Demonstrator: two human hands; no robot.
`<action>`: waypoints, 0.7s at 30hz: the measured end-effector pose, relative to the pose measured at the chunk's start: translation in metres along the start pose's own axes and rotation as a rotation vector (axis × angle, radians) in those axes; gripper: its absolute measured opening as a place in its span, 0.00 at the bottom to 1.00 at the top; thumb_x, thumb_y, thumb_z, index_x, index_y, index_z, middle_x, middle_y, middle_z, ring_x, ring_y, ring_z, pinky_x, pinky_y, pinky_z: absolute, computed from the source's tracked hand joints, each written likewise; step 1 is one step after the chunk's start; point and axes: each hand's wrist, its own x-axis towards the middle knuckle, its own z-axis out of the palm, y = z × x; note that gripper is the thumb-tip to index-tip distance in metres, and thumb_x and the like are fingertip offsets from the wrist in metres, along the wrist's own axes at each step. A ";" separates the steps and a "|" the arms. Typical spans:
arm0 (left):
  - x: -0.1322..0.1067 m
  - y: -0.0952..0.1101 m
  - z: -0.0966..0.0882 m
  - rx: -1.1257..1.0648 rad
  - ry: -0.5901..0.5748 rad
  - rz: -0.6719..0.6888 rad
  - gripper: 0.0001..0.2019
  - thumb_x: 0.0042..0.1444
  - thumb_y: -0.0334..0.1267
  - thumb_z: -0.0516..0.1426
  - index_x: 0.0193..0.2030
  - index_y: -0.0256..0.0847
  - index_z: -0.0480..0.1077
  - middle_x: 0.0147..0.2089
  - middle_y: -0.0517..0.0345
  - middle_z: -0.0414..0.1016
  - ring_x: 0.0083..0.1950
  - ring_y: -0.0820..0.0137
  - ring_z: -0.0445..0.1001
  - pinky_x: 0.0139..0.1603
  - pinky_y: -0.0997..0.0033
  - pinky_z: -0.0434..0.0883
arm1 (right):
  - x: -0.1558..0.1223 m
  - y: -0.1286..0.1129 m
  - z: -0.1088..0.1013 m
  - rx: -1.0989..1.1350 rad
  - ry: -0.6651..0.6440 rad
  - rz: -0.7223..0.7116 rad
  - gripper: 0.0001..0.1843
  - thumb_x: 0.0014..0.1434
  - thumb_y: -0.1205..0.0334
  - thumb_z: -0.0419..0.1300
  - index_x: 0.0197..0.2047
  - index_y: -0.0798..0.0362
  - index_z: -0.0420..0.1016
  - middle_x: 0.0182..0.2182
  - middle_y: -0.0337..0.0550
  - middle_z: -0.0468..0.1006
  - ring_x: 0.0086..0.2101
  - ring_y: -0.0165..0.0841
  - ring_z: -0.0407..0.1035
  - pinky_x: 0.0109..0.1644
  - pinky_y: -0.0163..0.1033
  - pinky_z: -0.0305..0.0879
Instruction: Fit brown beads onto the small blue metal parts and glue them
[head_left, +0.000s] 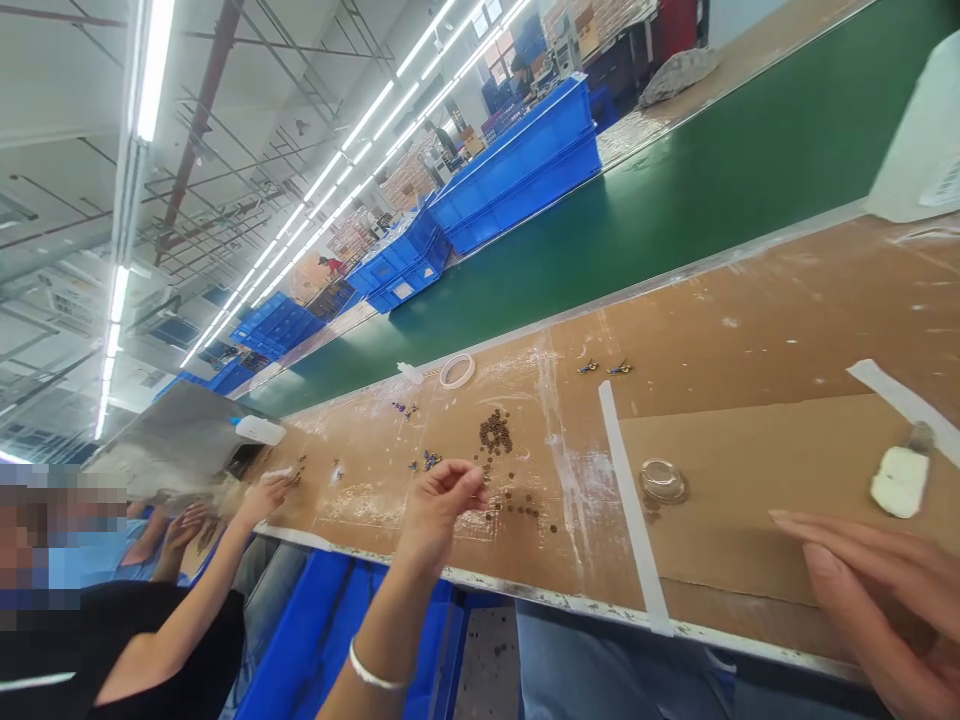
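My left hand (448,498), with a pale bangle (369,668) on its wrist, is closed in a pinch above the worktable. Whatever its fingertips hold, if anything, is too small to make out. Just beyond it lies a pile of small dark round pieces (495,432), some scattered singly. Small blue-and-metal parts (429,460) lie beside that hand. At the right edge my right hand (877,590) is open, fingers stretched out low over the cardboard sheet (720,540). Nearest to it are a small clear round dish (664,481) and a cream-coloured block-like object (900,481).
A green conveyor belt (675,210) runs behind the table, with blue crates (517,170) along its far side. A tape roll (457,371) and a white bottle (259,430) stand on the table. To the left, a co-worker's hand (266,495) reaches over the tabletop.
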 end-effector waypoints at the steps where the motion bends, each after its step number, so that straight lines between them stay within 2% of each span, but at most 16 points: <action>1: -0.006 -0.001 0.020 -0.007 -0.056 0.022 0.16 0.40 0.46 0.72 0.29 0.36 0.77 0.23 0.59 0.77 0.25 0.75 0.74 0.30 0.76 0.73 | 0.001 -0.003 -0.003 -0.005 -0.021 -0.048 0.12 0.66 0.50 0.55 0.47 0.42 0.76 0.39 0.44 0.81 0.38 0.39 0.77 0.43 0.49 0.72; 4: -0.017 -0.004 0.068 -0.028 -0.142 0.062 0.14 0.43 0.45 0.71 0.30 0.36 0.79 0.22 0.60 0.76 0.24 0.78 0.72 0.30 0.79 0.71 | 0.009 -0.015 -0.009 -0.026 0.026 -0.142 0.08 0.66 0.62 0.56 0.47 0.47 0.74 0.39 0.40 0.80 0.38 0.32 0.76 0.48 0.39 0.71; 8: -0.015 -0.007 0.103 0.000 -0.200 0.056 0.13 0.43 0.44 0.71 0.30 0.37 0.79 0.21 0.61 0.76 0.24 0.77 0.71 0.29 0.79 0.70 | 0.019 -0.024 -0.008 0.013 0.072 -0.134 0.12 0.63 0.72 0.57 0.47 0.51 0.73 0.40 0.42 0.79 0.41 0.29 0.74 0.49 0.35 0.71; 13: -0.011 -0.005 0.123 0.122 -0.220 0.118 0.11 0.44 0.43 0.70 0.29 0.37 0.80 0.21 0.61 0.76 0.25 0.77 0.72 0.31 0.78 0.70 | 0.021 -0.026 -0.008 0.086 0.100 -0.120 0.15 0.61 0.76 0.57 0.48 0.52 0.73 0.39 0.43 0.78 0.41 0.30 0.73 0.47 0.37 0.72; 21: -0.013 0.002 0.136 0.274 -0.195 0.307 0.10 0.46 0.44 0.68 0.29 0.39 0.80 0.22 0.61 0.76 0.25 0.73 0.73 0.30 0.74 0.73 | 0.024 -0.027 -0.010 0.116 0.105 -0.112 0.14 0.60 0.77 0.57 0.47 0.54 0.73 0.38 0.44 0.78 0.39 0.30 0.73 0.46 0.38 0.73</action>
